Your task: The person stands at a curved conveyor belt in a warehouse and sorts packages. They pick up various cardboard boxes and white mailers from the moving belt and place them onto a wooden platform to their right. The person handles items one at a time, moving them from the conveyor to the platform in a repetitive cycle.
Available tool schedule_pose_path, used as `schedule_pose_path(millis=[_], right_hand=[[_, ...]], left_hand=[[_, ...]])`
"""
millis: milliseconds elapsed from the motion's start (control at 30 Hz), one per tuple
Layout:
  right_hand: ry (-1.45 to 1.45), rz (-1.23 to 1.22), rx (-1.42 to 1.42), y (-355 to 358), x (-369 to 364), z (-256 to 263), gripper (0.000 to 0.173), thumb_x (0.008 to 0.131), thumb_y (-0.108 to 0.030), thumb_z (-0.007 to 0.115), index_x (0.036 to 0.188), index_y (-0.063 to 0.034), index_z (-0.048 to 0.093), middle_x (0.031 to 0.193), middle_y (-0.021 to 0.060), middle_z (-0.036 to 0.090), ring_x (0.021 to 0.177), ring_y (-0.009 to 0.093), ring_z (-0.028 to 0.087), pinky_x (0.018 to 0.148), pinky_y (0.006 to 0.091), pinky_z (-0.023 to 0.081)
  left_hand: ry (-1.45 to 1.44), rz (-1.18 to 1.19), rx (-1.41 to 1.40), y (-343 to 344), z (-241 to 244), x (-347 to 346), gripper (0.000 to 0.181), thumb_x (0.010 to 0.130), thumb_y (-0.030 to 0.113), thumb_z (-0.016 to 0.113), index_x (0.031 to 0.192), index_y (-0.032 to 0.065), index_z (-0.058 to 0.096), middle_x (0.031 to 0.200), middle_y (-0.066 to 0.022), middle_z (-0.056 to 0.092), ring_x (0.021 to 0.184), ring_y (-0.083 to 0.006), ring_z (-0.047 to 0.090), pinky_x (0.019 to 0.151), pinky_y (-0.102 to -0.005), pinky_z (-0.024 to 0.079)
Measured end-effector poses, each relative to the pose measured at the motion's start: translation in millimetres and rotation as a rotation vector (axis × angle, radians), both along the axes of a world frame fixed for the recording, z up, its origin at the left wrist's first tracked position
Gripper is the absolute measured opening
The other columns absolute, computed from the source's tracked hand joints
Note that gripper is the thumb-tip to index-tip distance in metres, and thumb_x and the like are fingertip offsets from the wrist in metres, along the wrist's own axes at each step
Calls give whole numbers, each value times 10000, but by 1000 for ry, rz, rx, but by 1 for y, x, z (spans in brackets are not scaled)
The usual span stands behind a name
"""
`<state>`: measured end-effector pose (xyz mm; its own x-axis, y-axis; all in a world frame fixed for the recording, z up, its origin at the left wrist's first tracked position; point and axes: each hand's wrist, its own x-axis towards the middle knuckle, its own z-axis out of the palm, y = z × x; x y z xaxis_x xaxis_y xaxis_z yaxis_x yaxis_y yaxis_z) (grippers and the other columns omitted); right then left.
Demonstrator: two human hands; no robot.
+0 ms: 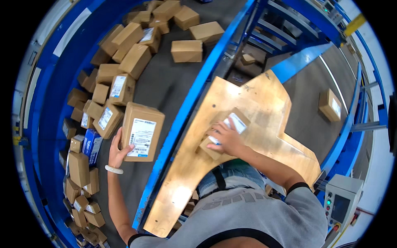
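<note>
My left hand point(119, 150) grips the lower left side of a cardboard box point(145, 127) with a white label, its thumb over the label's edge. That box is over the dark conveyor belt point(170, 93), beside piled parcels. My right hand point(225, 136) lies spread over a smaller labelled cardboard box point(211, 150) on the wooden worktable point(192, 155). Brown cardboard and a white label show beyond its fingers too; whether this is a second box, I cannot tell. The right hand's fingers are slightly blurred.
Many cardboard boxes point(135, 62) and a blue package point(92, 145) line the belt's far side. A blue rail point(186, 111) parts belt from worktable. On the right, one labelled box point(330, 105) rests on another belt point(305, 102), near a control box point(342, 201) with buttons.
</note>
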<state>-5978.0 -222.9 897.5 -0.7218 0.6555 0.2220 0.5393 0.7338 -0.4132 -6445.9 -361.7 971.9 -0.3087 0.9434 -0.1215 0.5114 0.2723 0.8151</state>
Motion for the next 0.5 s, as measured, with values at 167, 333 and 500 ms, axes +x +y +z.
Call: schedule_pose_path(millis=[167,333,500], right_hand=[[-82,-532,42,-3,186,-3,504,892,-494,750,1285,-183,690,1344,77,616,1385,338,498,1201,663,217],[-45,-937,65,-15,300,13,534,897,-380,788,1345,-126,647,1449,130,550,1438,362,427,1209,624,226],[576,-1529,100,-65,332,48,682,904,-151,804,1465,14,454,1473,205,455,1455,361,365,1221,490,271]], left_hand=[[-273,-409,-132,111,35,174,879,832,342,837,1546,-11,464,1455,-199,549,1347,-294,555,1129,-374,427],[-106,-546,-176,255,-45,316,735,874,349,838,1462,-8,578,1436,-206,612,1302,-279,609,1076,-358,477],[9,-361,205,288,-66,400,501,949,242,753,1363,-12,632,1356,-187,624,1228,-290,624,1031,-362,487]])
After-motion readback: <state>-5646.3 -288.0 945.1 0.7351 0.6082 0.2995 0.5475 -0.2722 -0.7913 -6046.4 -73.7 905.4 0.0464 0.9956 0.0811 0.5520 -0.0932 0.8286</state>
